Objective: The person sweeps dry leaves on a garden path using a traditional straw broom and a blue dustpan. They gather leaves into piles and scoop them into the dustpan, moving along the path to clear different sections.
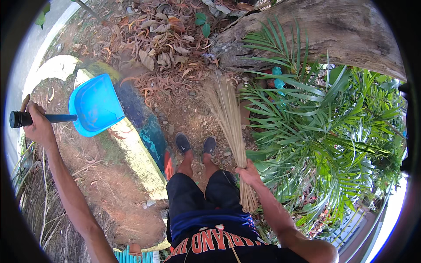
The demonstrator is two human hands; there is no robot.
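Observation:
My left hand (pixel 37 123) grips the dark handle of a blue plastic dustpan (pixel 95 103), held out at the left above a painted concrete border. The pan's tray shows some dirt smudges but carries no pile of leaves. In my right hand (pixel 249 174) is a stick broom of thin pale ribs (pixel 230 121), gripped near its bound butt end. Its bristles fan forward over the bare soil, toward the foot of a big trunk; whether the tips touch the ground I cannot tell. Dry curled leaves (pixel 161 62) lie thickly on the ground ahead of my feet.
A thick tree trunk (pixel 306 36) crosses the upper right. Green palm fronds (pixel 296 131) crowd the right side, close to the broom. The low concrete border (pixel 139 157), painted yellow and blue, runs along my left. Small stones dot the soil (pixel 194 121) around my shoes (pixel 183 142).

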